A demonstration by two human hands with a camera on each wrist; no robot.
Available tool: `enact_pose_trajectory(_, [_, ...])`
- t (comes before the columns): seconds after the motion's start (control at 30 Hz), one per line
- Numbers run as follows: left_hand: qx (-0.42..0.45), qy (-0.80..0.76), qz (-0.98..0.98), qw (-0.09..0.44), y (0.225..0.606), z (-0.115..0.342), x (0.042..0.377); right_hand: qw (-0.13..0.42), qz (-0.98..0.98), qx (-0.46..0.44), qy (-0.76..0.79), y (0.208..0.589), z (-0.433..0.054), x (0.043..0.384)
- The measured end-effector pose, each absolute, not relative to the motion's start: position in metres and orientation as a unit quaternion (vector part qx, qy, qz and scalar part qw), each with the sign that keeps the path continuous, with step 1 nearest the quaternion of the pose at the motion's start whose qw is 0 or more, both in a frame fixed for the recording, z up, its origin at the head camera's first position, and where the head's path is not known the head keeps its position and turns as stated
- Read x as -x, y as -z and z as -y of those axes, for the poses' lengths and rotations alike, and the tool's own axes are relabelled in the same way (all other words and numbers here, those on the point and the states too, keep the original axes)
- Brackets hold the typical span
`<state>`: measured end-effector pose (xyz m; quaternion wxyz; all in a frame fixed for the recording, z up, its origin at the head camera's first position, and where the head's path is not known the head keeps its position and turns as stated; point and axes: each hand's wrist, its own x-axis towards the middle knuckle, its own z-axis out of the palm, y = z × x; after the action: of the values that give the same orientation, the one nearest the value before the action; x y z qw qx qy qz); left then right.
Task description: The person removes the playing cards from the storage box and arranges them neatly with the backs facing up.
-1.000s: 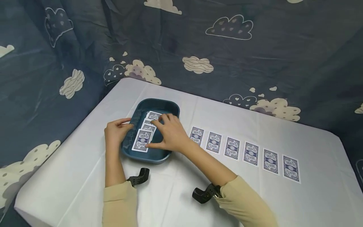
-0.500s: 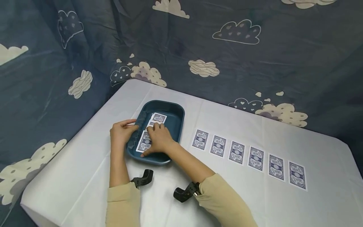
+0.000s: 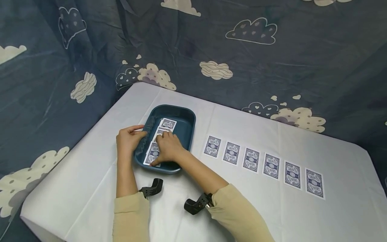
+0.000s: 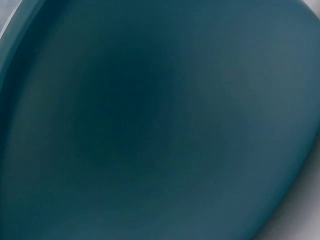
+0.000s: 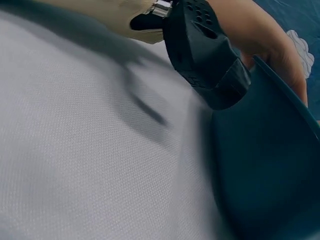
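A dark teal tray (image 3: 188, 134) stands on the white-covered table, with several overlapping blue-backed playing cards (image 3: 168, 124) lying face down along its left side. My left hand (image 3: 127, 143) pinches the tray's left rim between thumb and index finger. My right hand (image 3: 169, 148) reaches over the near right rim, its curled fingers and thumb gripping a playing card (image 3: 152, 153) at the near end of the tray. Part of that card is hidden under the hand. In the left wrist view the tray wall (image 4: 150, 125) fills nearly everything; in the right wrist view my right hand (image 5: 260, 35) shows behind the rim.
To the right of the tray, a slanting row of several face-down cards (image 3: 232, 153) lies on the white tablecloth (image 3: 229, 188). A dark curtain (image 3: 181, 40) with a cloud print hangs behind the table. Each wrist wears a black camera mount (image 3: 198, 204).
My right hand has moved left and toward the tray's near end, its fingers drawing closer together over the near card. The left hand stays at the rim. The view has shifted slightly.
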<state>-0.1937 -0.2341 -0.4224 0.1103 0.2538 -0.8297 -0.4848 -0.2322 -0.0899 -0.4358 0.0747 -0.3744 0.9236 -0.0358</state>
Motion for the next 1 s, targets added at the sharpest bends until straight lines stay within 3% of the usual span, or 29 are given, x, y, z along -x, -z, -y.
enact_pose_trajectory(0.3, [-0.257,0.484,0.831,0.099,0.427,0.233,0.191,-0.031,-0.913,0.406,0.041,0.427,0.075,0.233])
enact_pose_trajectory(0.57, [-0.256,0.484,0.831,0.1,0.424,0.232,0.194,-0.118,-0.904,0.383,0.149,0.369,0.027,0.224])
enact_pose_trajectory(0.77, [-0.267,0.48,0.83,0.094,0.423,0.232,0.194,-0.115,-0.91,0.341,0.206,0.35,-0.027,0.213])
enact_pose_trajectory(1.0, [-0.26,0.472,0.836,0.105,0.423,0.233,0.194,-0.101,-0.929,0.334,0.125,0.389,-0.063,0.197])
